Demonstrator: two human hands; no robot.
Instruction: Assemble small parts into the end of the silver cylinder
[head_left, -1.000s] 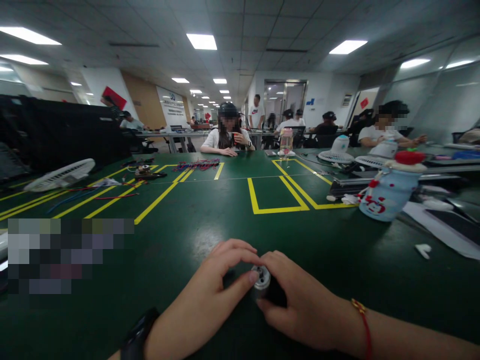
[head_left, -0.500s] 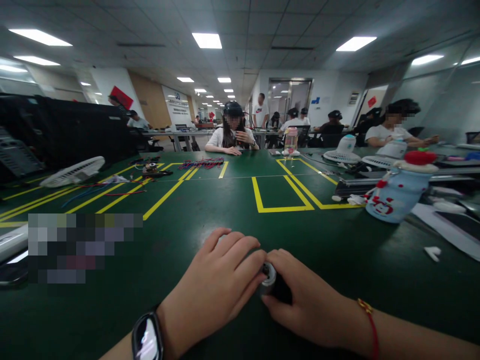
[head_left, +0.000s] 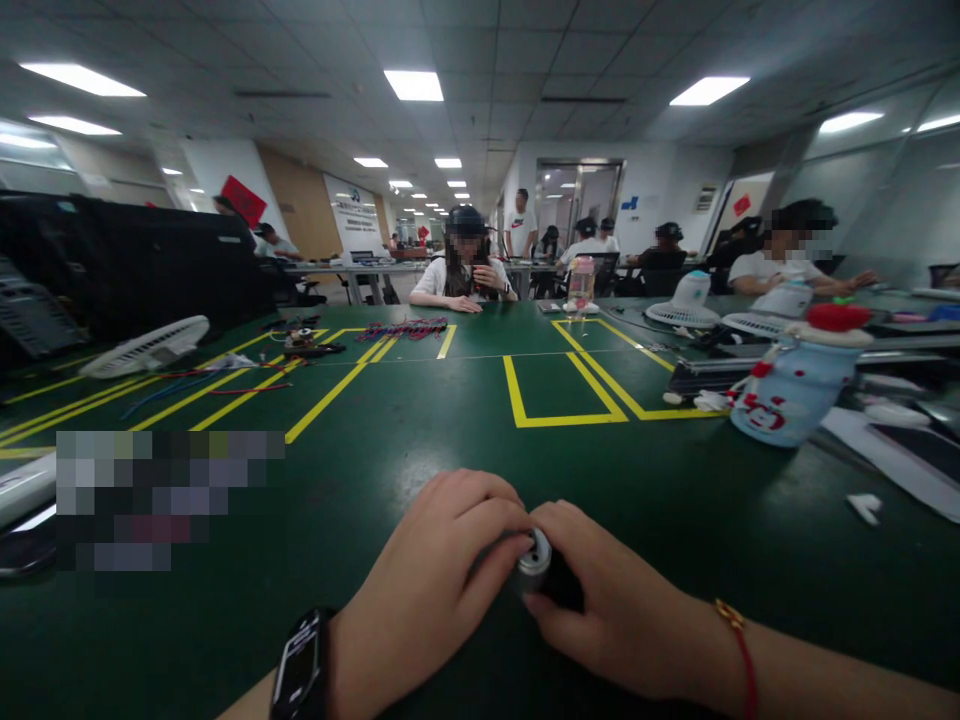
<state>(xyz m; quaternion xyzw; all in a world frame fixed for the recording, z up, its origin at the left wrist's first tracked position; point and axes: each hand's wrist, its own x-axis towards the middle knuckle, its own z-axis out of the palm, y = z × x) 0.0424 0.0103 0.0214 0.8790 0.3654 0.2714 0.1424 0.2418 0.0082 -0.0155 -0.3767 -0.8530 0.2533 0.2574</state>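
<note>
A small silver metal cylinder [head_left: 534,572] with dark holes in its round end face stands at the front of the green table. My right hand [head_left: 600,590] is closed round its right side, with thumb and forefinger on either side of it. From the left, my left hand [head_left: 442,575] reaches in, thumb and forefinger pinched together at the rim of the upper end face. What lies between those fingertips, if anything, is too small and hidden to make out. The cylinder's lower part is in shadow behind my right hand.
A blue bottle [head_left: 795,385] with a red top stands to the right, near white pieces [head_left: 865,507]. Bundled wires [head_left: 405,328] and a white fan [head_left: 146,345] lie to the left. Yellow tape [head_left: 570,421] marks the green table [head_left: 420,410]. A person [head_left: 465,265] sits opposite.
My left hand has rolled and its fingers have curled in more, the wrist turning the watch face. More of the cylinder's end face shows. My right hand has barely moved.
</note>
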